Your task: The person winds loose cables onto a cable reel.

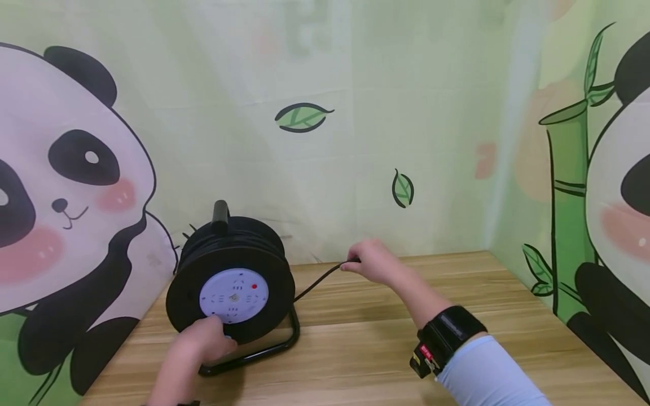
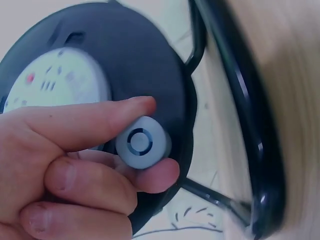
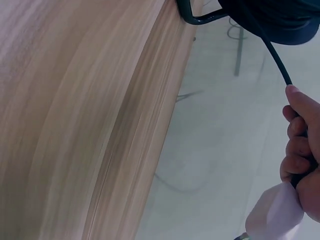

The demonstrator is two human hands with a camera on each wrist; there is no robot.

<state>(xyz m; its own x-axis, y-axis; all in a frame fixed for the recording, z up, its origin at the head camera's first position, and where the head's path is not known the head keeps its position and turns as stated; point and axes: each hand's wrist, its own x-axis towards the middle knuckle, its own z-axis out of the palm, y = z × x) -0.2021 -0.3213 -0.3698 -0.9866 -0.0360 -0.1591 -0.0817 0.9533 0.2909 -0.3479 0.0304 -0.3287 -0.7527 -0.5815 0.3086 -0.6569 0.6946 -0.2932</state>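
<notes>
A black cable reel (image 1: 180, 301) stands upright on its tubular frame, a white socket panel (image 1: 215, 287) with a red button at its centre. At the lower front of its disc, my left hand (image 1: 200, 341) pinches a round grey knob (image 2: 140, 142) between thumb and index finger, as the left wrist view shows. Out to the reel's right, my right hand (image 1: 373, 261) grips the black cable (image 1: 320, 279), which runs up from the reel in a fairly straight line. Below that fist, a white plug (image 3: 274, 212) hangs at the cable's end in the right wrist view.
The reel's bent black foot bar (image 1: 254, 356) rests on the wooden table (image 1: 355, 361). Behind the table's far edge hangs a pale green cloth backdrop (image 1: 325, 186) printed with pandas, leaves and bamboo. A black band (image 1: 449, 332) with a small device circles the right wrist.
</notes>
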